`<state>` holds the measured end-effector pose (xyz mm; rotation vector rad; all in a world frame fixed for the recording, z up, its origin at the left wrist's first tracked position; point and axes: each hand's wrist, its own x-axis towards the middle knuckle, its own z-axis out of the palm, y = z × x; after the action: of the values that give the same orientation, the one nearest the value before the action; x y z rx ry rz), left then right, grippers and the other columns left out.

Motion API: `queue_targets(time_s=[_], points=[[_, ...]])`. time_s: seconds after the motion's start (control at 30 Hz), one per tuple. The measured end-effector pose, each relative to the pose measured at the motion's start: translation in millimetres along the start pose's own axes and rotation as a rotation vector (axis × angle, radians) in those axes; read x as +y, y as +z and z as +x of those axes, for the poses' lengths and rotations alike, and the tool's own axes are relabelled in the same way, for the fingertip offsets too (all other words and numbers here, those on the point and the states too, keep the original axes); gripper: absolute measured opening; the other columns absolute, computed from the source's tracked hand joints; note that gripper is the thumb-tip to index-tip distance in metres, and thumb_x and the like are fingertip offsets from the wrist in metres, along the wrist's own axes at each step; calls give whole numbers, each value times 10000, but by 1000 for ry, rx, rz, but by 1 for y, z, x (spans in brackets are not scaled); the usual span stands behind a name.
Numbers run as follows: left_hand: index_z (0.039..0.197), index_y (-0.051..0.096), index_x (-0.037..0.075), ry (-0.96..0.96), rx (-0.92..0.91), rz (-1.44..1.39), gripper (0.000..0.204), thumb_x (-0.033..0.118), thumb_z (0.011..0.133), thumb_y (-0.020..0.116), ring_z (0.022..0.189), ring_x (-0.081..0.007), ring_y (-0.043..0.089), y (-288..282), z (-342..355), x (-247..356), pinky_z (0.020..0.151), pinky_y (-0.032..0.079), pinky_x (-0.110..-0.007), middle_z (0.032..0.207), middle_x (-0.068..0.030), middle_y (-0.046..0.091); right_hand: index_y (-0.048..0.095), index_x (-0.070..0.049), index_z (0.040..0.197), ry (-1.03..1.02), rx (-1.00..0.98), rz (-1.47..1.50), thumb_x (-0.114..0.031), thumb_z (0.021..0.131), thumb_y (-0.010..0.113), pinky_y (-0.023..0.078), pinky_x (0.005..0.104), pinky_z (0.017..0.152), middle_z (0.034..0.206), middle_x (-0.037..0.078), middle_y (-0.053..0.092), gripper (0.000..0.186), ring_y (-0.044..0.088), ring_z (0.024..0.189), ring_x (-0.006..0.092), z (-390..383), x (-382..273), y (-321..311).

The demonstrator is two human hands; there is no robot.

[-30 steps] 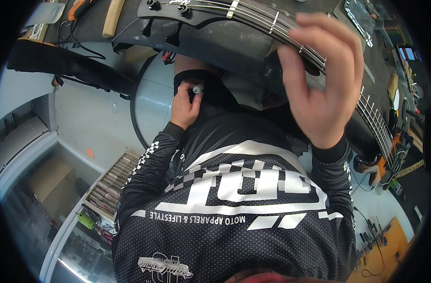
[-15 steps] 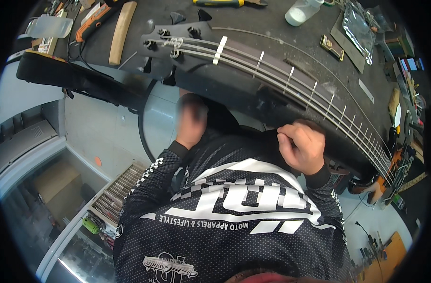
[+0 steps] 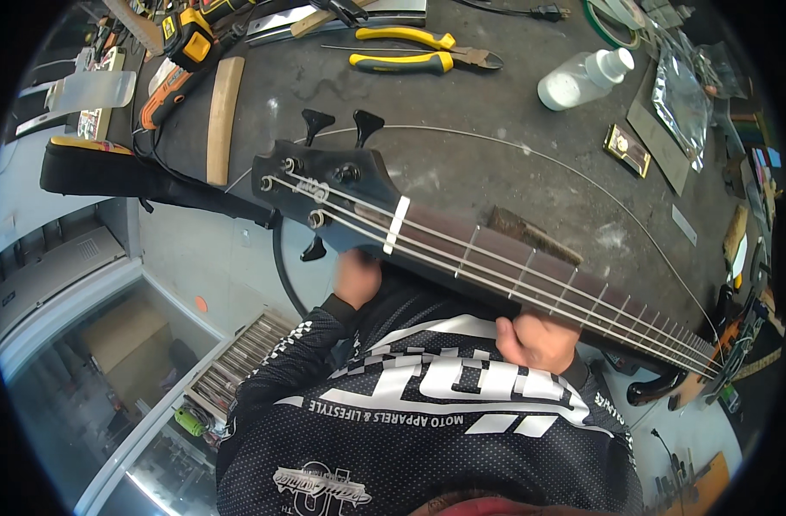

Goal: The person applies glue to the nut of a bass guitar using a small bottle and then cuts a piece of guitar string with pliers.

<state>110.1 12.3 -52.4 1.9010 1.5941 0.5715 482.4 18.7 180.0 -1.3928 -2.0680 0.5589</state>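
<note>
From my remote seat, I see the black-headed bass guitar with a dark fretboard (image 3: 523,259) slanting along the near side of the dark grey workbench (image 3: 461,99). The blurred left hand (image 3: 358,282) is under the headstock, fingers hidden; I cannot tell its opening or hold. My right hand (image 3: 541,341) is curled at the neck's near edge, fingertips hidden, so any hold is unclear. I judge the step as handling the neck; the next move calls for confirming both grips.
</note>
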Motion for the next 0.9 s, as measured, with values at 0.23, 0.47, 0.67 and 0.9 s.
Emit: queue_targets(time_s=[0.23, 0.47, 0.67, 0.9], points=[[1056, 744, 9, 87, -157, 58, 188, 114, 935, 645, 922, -514, 682, 11, -67, -45, 840, 562, -568, 1007, -234, 742, 660, -54, 715, 29, -41, 64, -60, 741, 844, 553, 458, 725, 888, 158, 712, 186, 679, 761, 332, -7, -17, -3], [793, 713, 99, 179, -132, 221, 147, 201, 875, 644, 716, -443, 692, 18, -95, -72, 671, 533, -621, 776, -192, 703, 663, -62, 738, 37, -64, 82, -77, 738, 828, 519, 439, 691, 863, 133, 685, 165, 656, 734, 302, -7, -25, -3], [894, 725, 131, -226, -401, 77, 218, 289, 985, 607, 815, -428, 716, -12, -119, -75, 745, 526, -623, 858, -174, 736, 666, -69, 757, 63, -68, 84, -92, 736, 813, 491, 423, 662, 843, 111, 662, 151, 636, 712, 277, -11, -27, -1], [981, 696, 113, -265, -435, 97, 176, 264, 997, 607, 892, -415, 692, -42, -128, -57, 808, 512, -597, 946, -176, 712, 669, -77, 779, 89, -70, 105, -110, 733, 797, 458, 404, 628, 819, 86, 636, 141, 613, 685, 247, -15, -42, -6]])
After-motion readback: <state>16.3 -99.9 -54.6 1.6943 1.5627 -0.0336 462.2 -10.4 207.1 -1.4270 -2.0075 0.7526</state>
